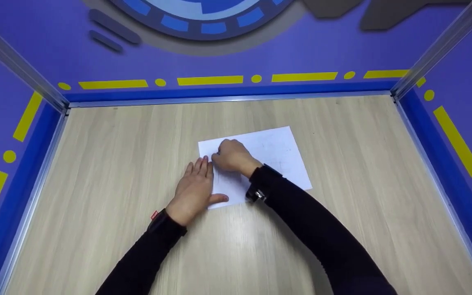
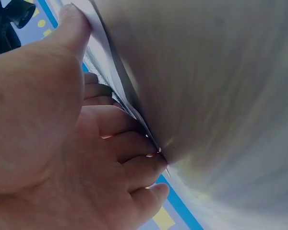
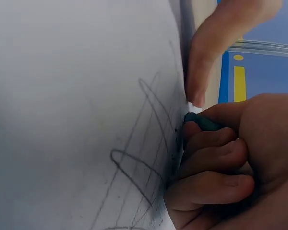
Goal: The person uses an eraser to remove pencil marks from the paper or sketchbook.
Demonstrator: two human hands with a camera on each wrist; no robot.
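A white sheet of paper [image 1: 289, 155] lies slightly turned on the table, with faint pencil marks on it. My left hand [image 1: 193, 186] rests along its left edge, fingers straight and thumb spread onto the sheet's near corner. Just right of those fingertips, my right hand [image 1: 234, 157] is curled low over the upper left part of the paper. In the right wrist view it pinches a small dark teal eraser [image 3: 206, 123], mostly hidden by the fingers, against the sheet. Looping and straight pencil lines [image 3: 134, 158] run beside the knuckles, with dark crumbs near the fingertips.
The light wood table [image 1: 137, 139] surrounds the paper. A purple and blue panel [image 1: 203, 65] with yellow dashes stands behind it, and similar panels close off both sides. A metal rail [image 1: 228, 98] runs along the table's back edge.
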